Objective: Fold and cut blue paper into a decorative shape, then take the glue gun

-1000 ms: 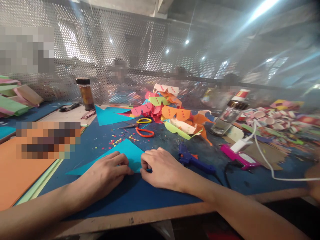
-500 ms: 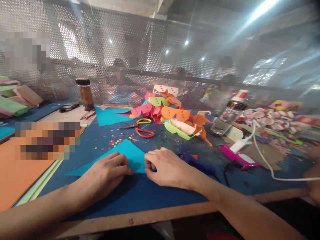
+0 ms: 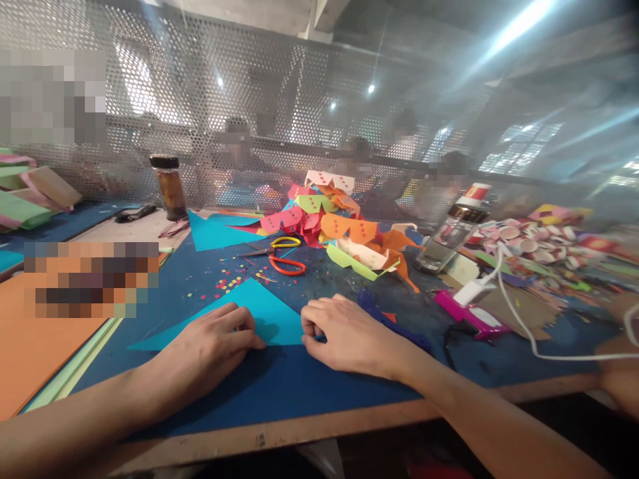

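Observation:
A bright blue sheet of paper (image 3: 272,313), folded into a triangle, lies on the table with its straight edge towards me. My left hand (image 3: 219,336) rests on its left half, thumb and curled fingers pinched down at the near edge. Farther right along that edge, my right hand (image 3: 344,332) is closed, its bent fingers and thumb pressed on the paper and hiding the right corner. Just beyond the paper lie scissors (image 3: 287,256) with one yellow and one red handle, among tiny coloured paper scraps (image 3: 227,285). A blue glue gun (image 3: 394,322) is partly hidden behind my right hand.
Cut paper masks (image 3: 349,228) are heaped at the back. To the right stand a clear bottle (image 3: 449,236) and a magenta power strip (image 3: 472,316) with a white cable. Orange sheets (image 3: 44,352) lie left, near a dark-lidded jar (image 3: 170,189). Another person's arm (image 3: 619,366) shows at right.
My right hand has slid to the right along the blue paper's near edge, uncovering more of the sheet. My left hand has stayed in place.

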`<move>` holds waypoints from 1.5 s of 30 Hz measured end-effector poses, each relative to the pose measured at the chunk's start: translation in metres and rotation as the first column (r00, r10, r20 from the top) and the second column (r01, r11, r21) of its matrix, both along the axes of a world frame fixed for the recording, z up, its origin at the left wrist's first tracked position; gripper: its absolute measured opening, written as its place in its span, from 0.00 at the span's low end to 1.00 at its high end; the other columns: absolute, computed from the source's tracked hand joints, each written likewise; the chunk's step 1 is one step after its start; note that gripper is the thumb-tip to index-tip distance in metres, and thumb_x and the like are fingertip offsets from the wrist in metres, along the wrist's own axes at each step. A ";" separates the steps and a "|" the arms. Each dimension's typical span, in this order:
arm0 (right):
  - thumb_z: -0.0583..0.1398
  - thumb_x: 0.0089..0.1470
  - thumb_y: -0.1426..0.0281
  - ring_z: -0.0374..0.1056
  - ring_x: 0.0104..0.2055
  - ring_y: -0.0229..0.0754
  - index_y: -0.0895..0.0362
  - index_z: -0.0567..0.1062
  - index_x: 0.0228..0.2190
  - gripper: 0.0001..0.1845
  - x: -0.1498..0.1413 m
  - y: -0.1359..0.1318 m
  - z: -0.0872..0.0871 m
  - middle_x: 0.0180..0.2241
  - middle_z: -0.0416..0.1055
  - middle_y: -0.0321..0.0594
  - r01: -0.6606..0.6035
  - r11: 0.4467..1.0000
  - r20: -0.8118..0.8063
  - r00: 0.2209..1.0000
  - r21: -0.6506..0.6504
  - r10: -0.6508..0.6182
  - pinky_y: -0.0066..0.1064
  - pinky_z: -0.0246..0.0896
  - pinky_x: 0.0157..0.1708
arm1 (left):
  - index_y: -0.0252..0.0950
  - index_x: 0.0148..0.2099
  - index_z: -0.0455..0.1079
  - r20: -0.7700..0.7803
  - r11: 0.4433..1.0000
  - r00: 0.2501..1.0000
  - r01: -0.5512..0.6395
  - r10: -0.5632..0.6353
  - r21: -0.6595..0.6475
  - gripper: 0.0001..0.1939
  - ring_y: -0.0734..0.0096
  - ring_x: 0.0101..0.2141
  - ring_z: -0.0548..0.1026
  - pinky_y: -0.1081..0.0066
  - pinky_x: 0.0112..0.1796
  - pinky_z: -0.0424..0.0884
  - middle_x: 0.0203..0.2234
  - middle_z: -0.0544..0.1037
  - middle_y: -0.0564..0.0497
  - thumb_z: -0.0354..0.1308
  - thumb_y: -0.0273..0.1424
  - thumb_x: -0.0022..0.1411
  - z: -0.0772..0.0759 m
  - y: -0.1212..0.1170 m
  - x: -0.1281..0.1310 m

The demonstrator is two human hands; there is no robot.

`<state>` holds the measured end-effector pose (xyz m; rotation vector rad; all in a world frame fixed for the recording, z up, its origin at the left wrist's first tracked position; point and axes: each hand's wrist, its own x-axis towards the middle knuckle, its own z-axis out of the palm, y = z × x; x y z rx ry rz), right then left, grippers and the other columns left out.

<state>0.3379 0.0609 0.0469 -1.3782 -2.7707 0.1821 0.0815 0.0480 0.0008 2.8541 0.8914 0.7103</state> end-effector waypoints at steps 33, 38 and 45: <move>0.58 0.51 0.74 0.60 0.32 0.38 0.55 0.66 0.25 0.06 0.021 -0.008 -0.007 0.27 0.69 0.33 0.076 0.991 -0.036 0.997 0.106 -0.072 0.32 0.46 0.35 | 0.41 0.47 0.72 0.061 0.999 0.997 0.052 -0.053 0.007 0.15 0.67 0.35 0.71 0.69 0.35 0.70 0.36 0.73 0.50 0.46 0.23 0.71 -0.009 0.003 -0.003; 0.58 0.51 0.75 0.60 0.32 0.38 0.56 0.66 0.25 0.06 0.025 -0.011 -0.007 0.28 0.68 0.33 0.087 0.989 -0.040 0.996 0.119 -0.083 0.33 0.47 0.37 | 0.41 0.47 0.72 0.086 0.999 0.996 0.039 -0.039 -0.002 0.14 0.67 0.36 0.70 0.68 0.36 0.69 0.36 0.73 0.50 0.45 0.25 0.72 -0.015 0.004 -0.003; 0.57 0.50 0.77 0.61 0.35 0.40 0.55 0.65 0.26 0.06 0.030 -0.012 -0.008 0.29 0.69 0.34 0.111 0.983 -0.052 0.993 0.149 -0.105 0.34 0.48 0.39 | 0.42 0.48 0.72 0.086 0.999 0.996 0.042 -0.039 -0.031 0.15 0.67 0.36 0.70 0.68 0.37 0.68 0.37 0.73 0.50 0.44 0.25 0.73 -0.017 0.004 -0.005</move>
